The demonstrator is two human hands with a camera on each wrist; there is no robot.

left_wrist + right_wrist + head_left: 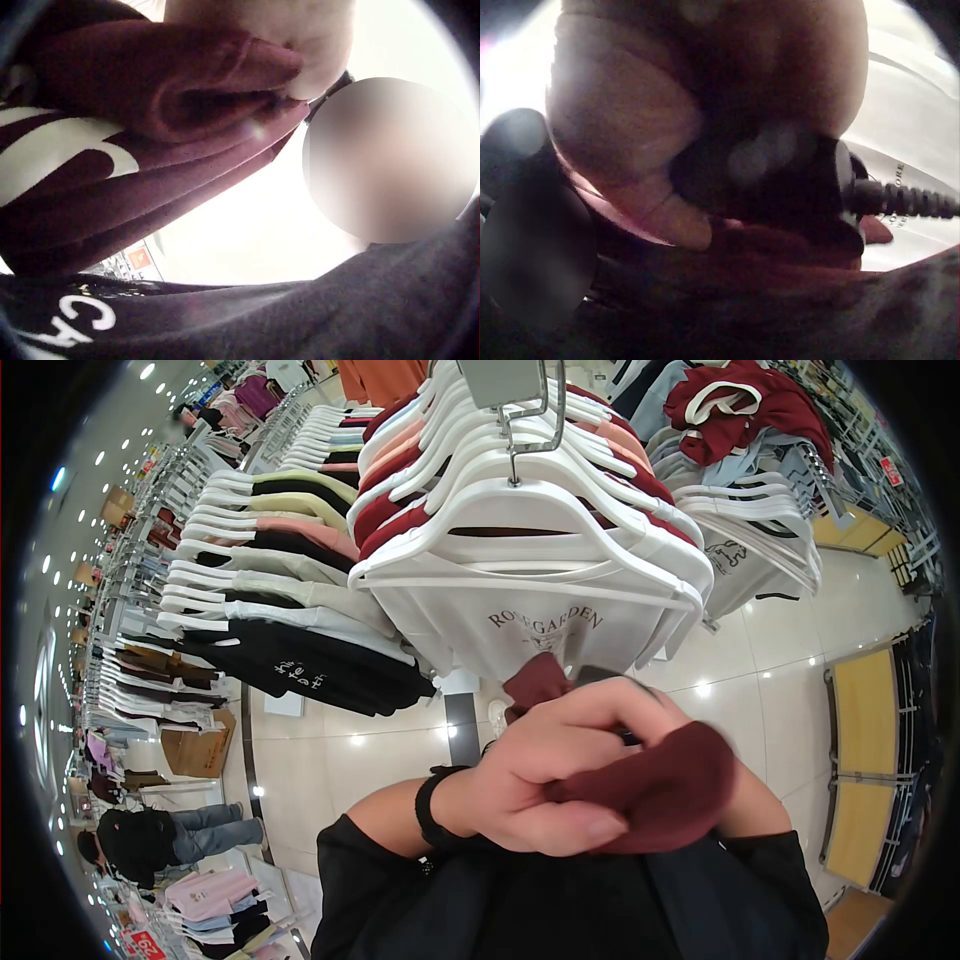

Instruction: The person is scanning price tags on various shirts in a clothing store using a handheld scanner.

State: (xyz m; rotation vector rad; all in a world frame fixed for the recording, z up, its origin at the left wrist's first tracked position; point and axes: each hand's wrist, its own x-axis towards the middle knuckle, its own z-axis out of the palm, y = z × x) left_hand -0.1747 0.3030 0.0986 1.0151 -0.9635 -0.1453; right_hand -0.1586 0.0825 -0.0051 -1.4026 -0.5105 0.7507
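My left hand [530, 775], with a black band at its wrist, has its fingers curled round dark red cloth [665, 790] close to my chest. In the left wrist view the dark red cloth [187, 172] hangs in folds and bears large white lettering. My right hand [630, 127] grips a black object [757, 165] with a ribbed cord end, just above dark red fabric. From the head view, much of the right hand is hidden behind the left. White hangers carry a white shirt [460, 610] printed "ROSEGARDEN" in front of me.
Black, grey and pastel shirts [290, 590] hang at the left. Dark red clothing [750, 410] lies heaped on the right rack, above white shirts [740, 550]. A person [160, 840] in dark clothes and jeans stands at lower left, near a cardboard box [200, 745].
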